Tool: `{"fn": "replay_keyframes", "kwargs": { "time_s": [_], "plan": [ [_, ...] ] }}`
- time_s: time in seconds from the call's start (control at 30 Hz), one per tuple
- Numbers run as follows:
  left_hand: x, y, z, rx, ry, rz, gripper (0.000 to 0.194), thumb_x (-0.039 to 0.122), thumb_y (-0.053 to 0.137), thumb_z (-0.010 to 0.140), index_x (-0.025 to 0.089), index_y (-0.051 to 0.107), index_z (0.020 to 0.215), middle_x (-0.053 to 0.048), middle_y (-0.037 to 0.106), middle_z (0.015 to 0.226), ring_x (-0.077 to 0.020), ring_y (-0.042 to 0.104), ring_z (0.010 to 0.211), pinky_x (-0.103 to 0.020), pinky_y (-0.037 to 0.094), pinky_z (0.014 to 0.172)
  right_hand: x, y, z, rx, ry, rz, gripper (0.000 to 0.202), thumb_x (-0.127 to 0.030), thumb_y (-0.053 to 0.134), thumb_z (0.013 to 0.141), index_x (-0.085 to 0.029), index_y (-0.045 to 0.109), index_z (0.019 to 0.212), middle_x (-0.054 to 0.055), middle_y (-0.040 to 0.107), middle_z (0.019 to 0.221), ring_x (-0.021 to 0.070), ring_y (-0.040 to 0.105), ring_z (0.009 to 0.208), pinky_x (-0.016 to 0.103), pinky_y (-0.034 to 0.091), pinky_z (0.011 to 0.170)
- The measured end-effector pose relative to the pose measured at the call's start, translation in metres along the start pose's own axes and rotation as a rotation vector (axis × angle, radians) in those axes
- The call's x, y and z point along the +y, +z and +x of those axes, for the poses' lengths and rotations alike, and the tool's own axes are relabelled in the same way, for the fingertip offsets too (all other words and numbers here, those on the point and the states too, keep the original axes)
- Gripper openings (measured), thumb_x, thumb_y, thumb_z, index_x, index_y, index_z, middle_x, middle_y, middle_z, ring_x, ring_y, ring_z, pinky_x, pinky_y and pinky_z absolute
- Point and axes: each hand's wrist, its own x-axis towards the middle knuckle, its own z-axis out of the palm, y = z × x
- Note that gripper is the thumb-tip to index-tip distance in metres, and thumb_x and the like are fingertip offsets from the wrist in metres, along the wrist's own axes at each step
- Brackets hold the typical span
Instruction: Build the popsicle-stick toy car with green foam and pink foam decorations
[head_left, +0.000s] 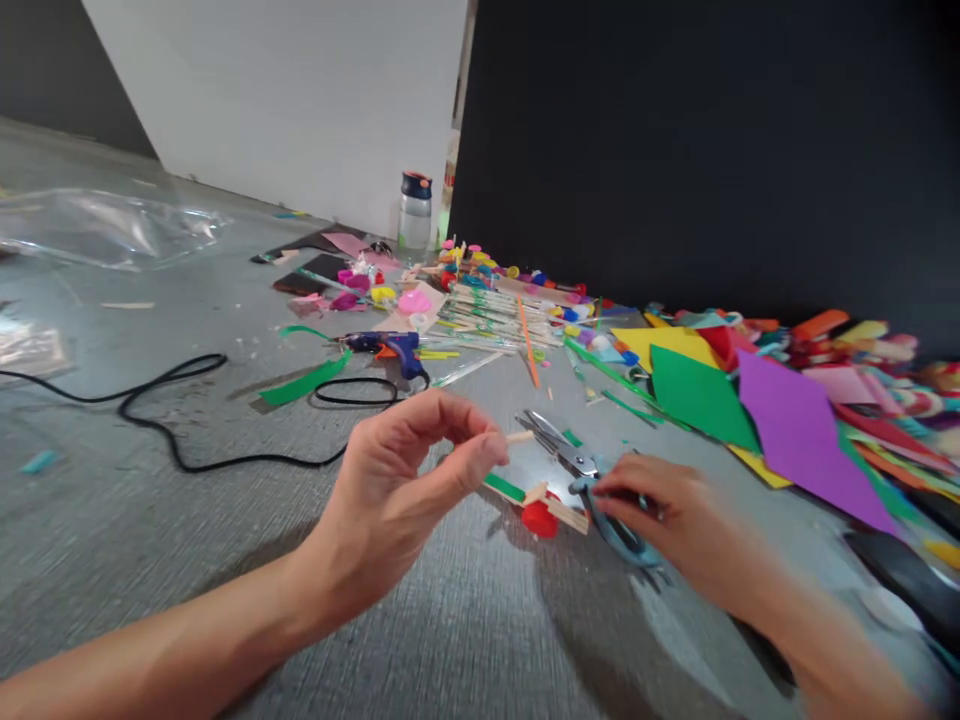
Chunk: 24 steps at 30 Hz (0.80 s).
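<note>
My left hand [427, 470] pinches a short piece of wooden stick [520, 437] between thumb and fingertips, with its end poking out to the right. My right hand [660, 500], partly blurred, has its fingers closed at the light-blue handles of a pair of scissors [574, 455]. The scissors' blades point away to the upper left and look slightly parted. Between the hands, on the grey surface, is a small craft piece [540, 514] with a green strip, wooden bits and a red round part. My left fingers hide part of its green end.
A hot glue gun [401, 345] with a black cord [180, 465] lies ahead. Wrapped sticks [491, 318] and colourful craft bits spread behind it. Green foam sheet [694, 395] and purple foam sheet [806, 430] lie right. A water bottle [415, 212] stands at the back, beside a black panel [697, 150].
</note>
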Motion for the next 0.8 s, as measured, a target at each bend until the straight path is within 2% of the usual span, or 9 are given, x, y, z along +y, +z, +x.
{"fn": "replay_keyframes", "kwargs": {
  "time_s": [0.17, 0.27, 0.37, 0.47, 0.63, 0.73, 0.8],
  "plan": [
    [-0.009, 0.002, -0.003, -0.035, 0.052, 0.143, 0.009, 0.027, 0.071, 0.089, 0.022, 0.068, 0.083, 0.002, 0.065, 0.080, -0.0112, 0.057, 0.076, -0.025, 0.045, 0.074, 0.007, 0.025, -0.007, -0.011, -0.013, -0.206, 0.011, -0.021, 0.063, 0.089, -0.024, 0.068, 0.080, 0.003, 0.063, 0.081, 0.0266, 0.058, 0.080, 0.038, 0.037, 0.068],
    [-0.013, 0.003, -0.004, -0.070, 0.057, 0.198, 0.009, 0.025, 0.070, 0.090, 0.021, 0.067, 0.082, 0.002, 0.065, 0.079, -0.0112, 0.058, 0.076, -0.025, 0.046, 0.074, 0.011, 0.034, -0.008, -0.011, -0.036, -0.270, 0.014, -0.018, 0.058, 0.090, -0.022, 0.065, 0.079, 0.004, 0.061, 0.079, 0.0276, 0.058, 0.078, 0.039, 0.037, 0.067],
    [-0.015, 0.004, -0.006, -0.120, 0.072, 0.216, 0.009, 0.025, 0.069, 0.091, 0.021, 0.067, 0.083, 0.002, 0.066, 0.079, -0.0112, 0.060, 0.077, -0.024, 0.047, 0.074, 0.016, 0.039, -0.010, -0.008, -0.065, -0.294, 0.016, -0.018, 0.054, 0.091, -0.022, 0.063, 0.078, 0.004, 0.060, 0.079, 0.0278, 0.058, 0.076, 0.039, 0.038, 0.066],
    [-0.017, 0.005, -0.008, -0.160, 0.105, 0.242, 0.009, 0.025, 0.069, 0.091, 0.021, 0.066, 0.084, 0.002, 0.067, 0.079, -0.0113, 0.061, 0.078, -0.025, 0.048, 0.074, 0.018, 0.035, -0.014, 0.027, -0.087, -0.264, 0.018, -0.024, 0.051, 0.096, -0.023, 0.060, 0.080, 0.002, 0.059, 0.079, 0.0254, 0.058, 0.072, 0.037, 0.039, 0.062],
    [-0.017, 0.010, -0.011, -0.220, 0.194, 0.335, 0.006, 0.018, 0.069, 0.090, 0.019, 0.065, 0.085, 0.002, 0.068, 0.078, -0.0106, 0.062, 0.074, -0.024, 0.049, 0.070, -0.003, 0.018, -0.023, 0.182, -0.154, -0.037, 0.014, -0.035, 0.052, 0.104, -0.025, 0.058, 0.097, 0.000, 0.060, 0.094, 0.0190, 0.060, 0.085, 0.033, 0.046, 0.072],
    [-0.018, 0.014, -0.011, -0.277, 0.296, 0.425, 0.007, 0.013, 0.069, 0.087, 0.017, 0.065, 0.084, 0.001, 0.068, 0.077, -0.0102, 0.062, 0.072, -0.023, 0.049, 0.070, -0.024, 0.015, -0.026, 0.260, -0.320, -0.017, 0.003, -0.022, 0.055, 0.102, -0.023, 0.059, 0.101, 0.001, 0.060, 0.101, 0.0152, 0.061, 0.089, 0.027, 0.047, 0.074],
    [-0.020, 0.016, -0.012, -0.318, 0.348, 0.484, 0.007, 0.012, 0.070, 0.086, 0.016, 0.065, 0.084, 0.000, 0.069, 0.077, -0.0108, 0.063, 0.073, -0.023, 0.050, 0.071, -0.036, 0.016, -0.026, 0.269, -0.409, -0.014, 0.009, -0.012, 0.056, 0.098, -0.020, 0.060, 0.099, 0.002, 0.061, 0.102, 0.0132, 0.062, 0.090, 0.024, 0.048, 0.075]
  ]
}}
